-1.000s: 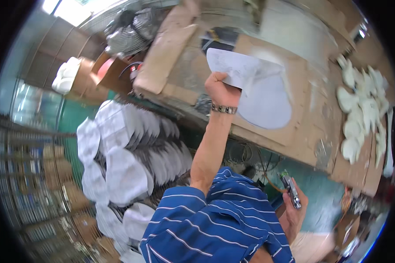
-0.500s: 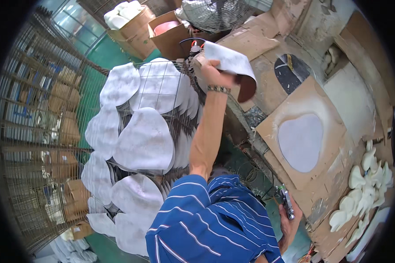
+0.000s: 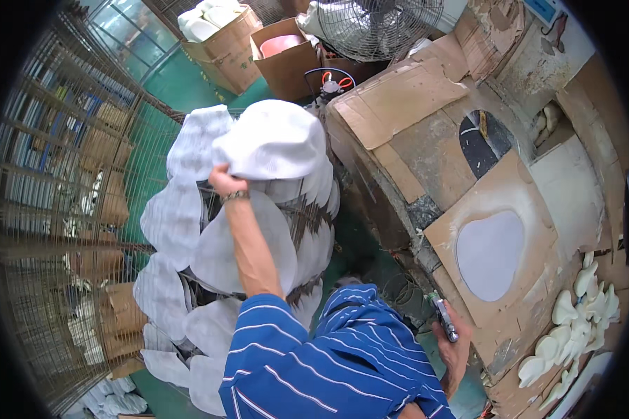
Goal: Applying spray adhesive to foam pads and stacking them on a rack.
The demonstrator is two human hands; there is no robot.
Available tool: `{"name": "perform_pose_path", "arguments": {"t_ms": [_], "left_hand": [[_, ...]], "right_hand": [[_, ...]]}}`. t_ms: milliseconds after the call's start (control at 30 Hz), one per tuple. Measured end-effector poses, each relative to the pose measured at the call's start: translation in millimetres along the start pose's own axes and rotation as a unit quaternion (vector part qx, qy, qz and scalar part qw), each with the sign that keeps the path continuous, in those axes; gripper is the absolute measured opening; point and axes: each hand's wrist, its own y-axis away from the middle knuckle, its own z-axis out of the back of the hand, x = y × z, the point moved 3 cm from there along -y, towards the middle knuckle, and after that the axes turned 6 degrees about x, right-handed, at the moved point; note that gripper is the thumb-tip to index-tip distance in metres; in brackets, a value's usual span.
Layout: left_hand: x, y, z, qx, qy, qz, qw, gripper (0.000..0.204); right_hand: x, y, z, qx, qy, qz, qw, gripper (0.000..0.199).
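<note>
My left hand [image 3: 228, 183] pinches the lower left edge of a limp, rounded white pad [image 3: 276, 136] above the far part of a wire rack. Many similar white pads [image 3: 171, 220] hang in overlapping rows there, and the held one covers some of them. At the lower right, my right hand [image 3: 454, 349] is wrapped round a small silver and black spray gun [image 3: 442, 318], beside the edge of the workbench. On the bench, a pale grey rounded pad [image 3: 490, 255] lies flat on a square cardboard sheet [image 3: 444, 234], ringed by whitish overspray.
Cream-coloured moulded pieces [image 3: 573, 332] are heaped at the bench's right. A dark oval piece [image 3: 479, 143] lies farther back. Behind stand a wire-caged fan [image 3: 377, 28] and cardboard boxes [image 3: 227, 56]. Tall wire racks [image 3: 63, 237] line the left side.
My left hand has swung left from the bench's far corner to the rack, carrying the pad, which has unfolded white side up. The right hand still holds the spray gun beside the bench.
</note>
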Motion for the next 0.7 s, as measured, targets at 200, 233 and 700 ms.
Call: {"name": "perform_pose_path", "arguments": {"t_ms": [200,233,700], "left_hand": [[-1.1,-29.3,82.1,-0.117,-0.048,0.027,0.992,0.048],[-10.5,-33.0,99.8,-0.178,-0.171,-0.084,0.965,0.049],[-56.4,-18.6,63.6,-0.114,-0.852,-0.236,0.453,0.039]], "right_hand": [[7.1,-21.2,-10.8,0.020,0.005,0.000,1.000,0.057],[8.4,-19.5,-9.7,0.031,0.002,0.005,0.999,0.057],[-6.2,-40.2,-20.1,0.094,0.017,-0.029,0.995,0.057]]}}
